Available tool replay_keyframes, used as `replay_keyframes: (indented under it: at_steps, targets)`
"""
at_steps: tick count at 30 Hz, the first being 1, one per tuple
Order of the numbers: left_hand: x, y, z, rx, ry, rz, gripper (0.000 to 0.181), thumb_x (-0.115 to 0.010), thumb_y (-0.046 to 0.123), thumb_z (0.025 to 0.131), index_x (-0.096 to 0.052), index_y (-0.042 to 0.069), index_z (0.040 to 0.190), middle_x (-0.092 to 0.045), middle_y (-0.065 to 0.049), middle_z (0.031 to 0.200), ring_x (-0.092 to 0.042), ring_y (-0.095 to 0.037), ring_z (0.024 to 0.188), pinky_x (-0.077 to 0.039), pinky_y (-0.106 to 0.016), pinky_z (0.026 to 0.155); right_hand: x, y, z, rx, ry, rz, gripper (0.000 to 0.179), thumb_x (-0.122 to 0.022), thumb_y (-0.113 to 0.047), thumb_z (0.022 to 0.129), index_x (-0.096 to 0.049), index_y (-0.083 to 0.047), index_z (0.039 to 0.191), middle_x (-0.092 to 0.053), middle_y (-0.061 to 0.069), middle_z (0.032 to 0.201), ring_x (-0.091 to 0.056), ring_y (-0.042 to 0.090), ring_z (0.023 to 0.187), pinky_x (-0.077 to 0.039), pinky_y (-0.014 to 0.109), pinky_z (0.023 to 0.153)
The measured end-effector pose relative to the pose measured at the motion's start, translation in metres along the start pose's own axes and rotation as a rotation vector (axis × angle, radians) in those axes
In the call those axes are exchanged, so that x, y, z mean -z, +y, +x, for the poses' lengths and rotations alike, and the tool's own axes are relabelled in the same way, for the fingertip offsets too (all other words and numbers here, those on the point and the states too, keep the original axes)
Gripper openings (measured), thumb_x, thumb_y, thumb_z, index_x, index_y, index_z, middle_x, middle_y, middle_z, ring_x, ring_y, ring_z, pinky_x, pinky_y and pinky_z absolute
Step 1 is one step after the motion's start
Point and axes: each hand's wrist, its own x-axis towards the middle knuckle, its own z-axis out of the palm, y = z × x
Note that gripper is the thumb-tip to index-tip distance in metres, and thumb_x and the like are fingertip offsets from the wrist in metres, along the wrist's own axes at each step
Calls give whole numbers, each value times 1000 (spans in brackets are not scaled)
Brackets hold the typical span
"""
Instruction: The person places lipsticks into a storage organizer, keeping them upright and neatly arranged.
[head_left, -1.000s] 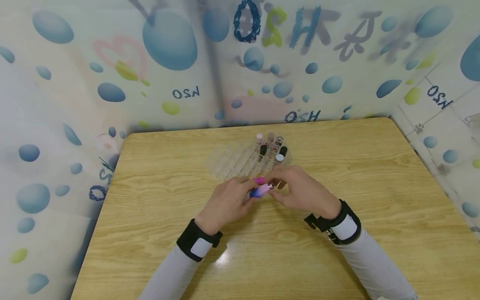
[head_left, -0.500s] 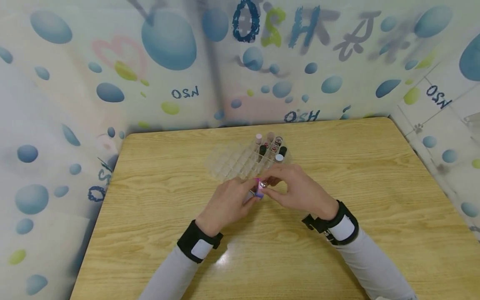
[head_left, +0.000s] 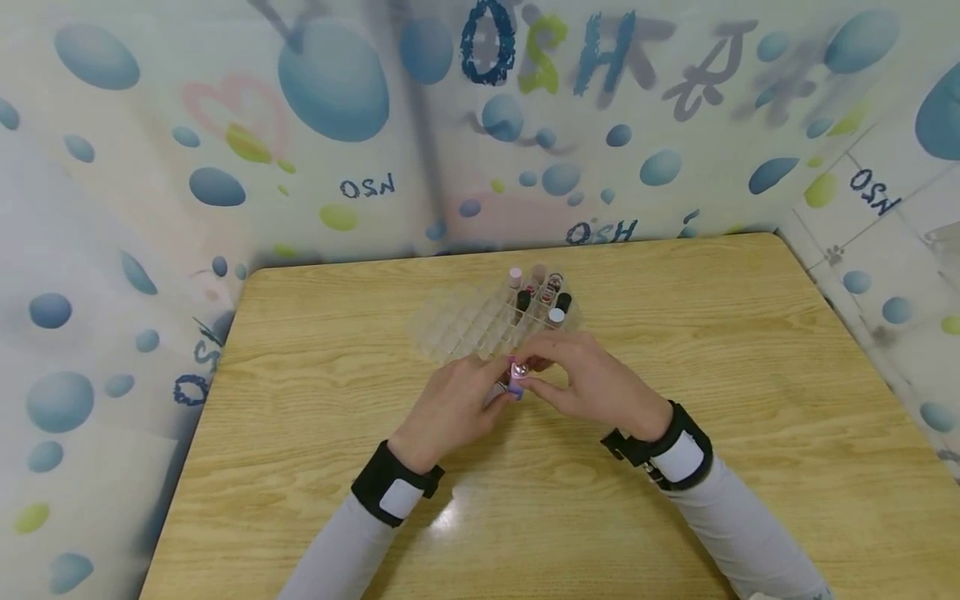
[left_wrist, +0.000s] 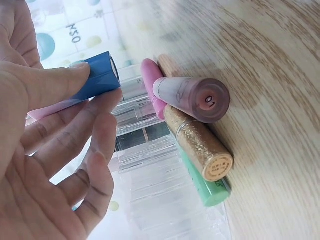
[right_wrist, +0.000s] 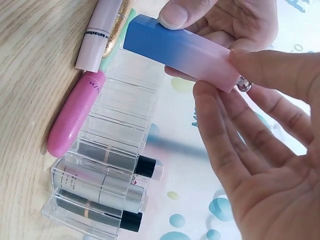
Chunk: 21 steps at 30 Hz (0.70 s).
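Both hands hold one square lipstick tube [right_wrist: 182, 52], shaded blue to pink with a silver ball on its pink end. My left hand [head_left: 459, 400] pinches the blue end [left_wrist: 100, 75] between thumb and fingers. At the pink end, my right hand [head_left: 596, 383] grips with thumb and fingertips, close to the silver ball [right_wrist: 244, 84]. The tube appears closed, with no gap visible along it. Just beyond the hands stands a clear divided organizer [head_left: 442, 325]; several cosmetic tubes fill slots on its right side.
Near the organizer lie loose tubes on the wooden table [head_left: 337, 333]: a pink one [right_wrist: 75, 115], a pale mauve one [left_wrist: 175, 95], a gold glitter one [left_wrist: 192, 140] and a green one [left_wrist: 205, 187]. The hands hide most of them in the head view. A patterned wall [head_left: 300, 225] rises behind.
The lipstick tube has turned from lying sideways so that its silver-ball end faces the head camera. My right hand has shifted slightly left, closer to my left hand.
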Motion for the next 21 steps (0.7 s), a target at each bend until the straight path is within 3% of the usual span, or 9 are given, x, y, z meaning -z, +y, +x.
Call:
replay_keyframes:
  at_steps: [5, 12, 17, 21]
  targets:
    - [2, -3, -1, -10, 17, -38, 21, -75, 24, 93, -68, 12, 109, -69, 0, 78, -55, -8, 65, -46, -25, 54, 0, -1, 3, 34, 22, 7, 15, -75, -19, 94, -76, -13, 108, -73, -8, 103, -67, 5, 94, -61, 31, 81]
    - [11, -11, 0, 30, 40, -94, 34, -78, 22, 90, -72, 11, 122, -77, -1, 110, -68, -17, 91, -57, -34, 76, 7, -1, 4, 38, 95, -25, 12, -76, -18, 93, -75, -16, 104, -71, -8, 97, -65, 8, 83, -58, 30, 71]
    - [20, -18, -2, 70, 108, -36, 39, -77, 23, 91, -70, 11, 128, -72, -5, 124, -66, -29, 111, -55, -47, 93, 9, 1, 7, 37, 117, -23, 11, -75, -19, 93, -76, -15, 103, -70, -8, 96, -65, 9, 83, -56, 27, 72]
    - [22, -24, -3, 108, 164, 24, 38, -75, 21, 92, -69, 10, 128, -68, -9, 131, -59, -37, 121, -49, -55, 99, 9, 2, 9, 31, 127, -19, 12, -76, -18, 93, -76, -13, 102, -72, -5, 97, -67, 12, 82, -57, 28, 71]
